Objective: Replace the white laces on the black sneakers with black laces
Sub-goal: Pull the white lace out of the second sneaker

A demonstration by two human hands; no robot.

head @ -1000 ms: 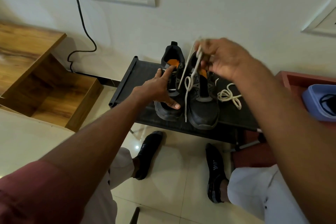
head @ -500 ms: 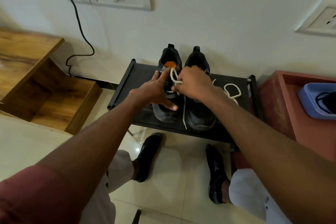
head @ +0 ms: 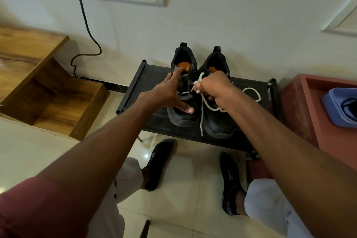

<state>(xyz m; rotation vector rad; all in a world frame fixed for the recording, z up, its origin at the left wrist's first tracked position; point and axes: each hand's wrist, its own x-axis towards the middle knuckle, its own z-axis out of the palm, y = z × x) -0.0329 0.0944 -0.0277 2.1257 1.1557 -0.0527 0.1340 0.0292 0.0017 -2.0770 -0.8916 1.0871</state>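
Two black sneakers [head: 183, 91] side by side on low black rack [head: 133, 87] against wall, toes toward person. Left hand [head: 166, 93] spread open over left sneaker, forefinger at tongue, thumb on toe. Right hand [head: 214, 89] curled tight round white lace [head: 201, 114] above right sneaker [head: 218, 122]; lace end hangs past toe. Second white lace [head: 251, 94] lies loose on rack, right of sneakers.

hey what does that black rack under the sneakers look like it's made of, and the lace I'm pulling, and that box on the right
Rack: dark woven fabric stretched between black tubes, probably metal or plastic; the weave and open tube ends show. White lace: braided cord, likely cotton, matte and limp. Red box: dull, scuffed reddish surface, maybe painted wood or plastic; I can't tell which.
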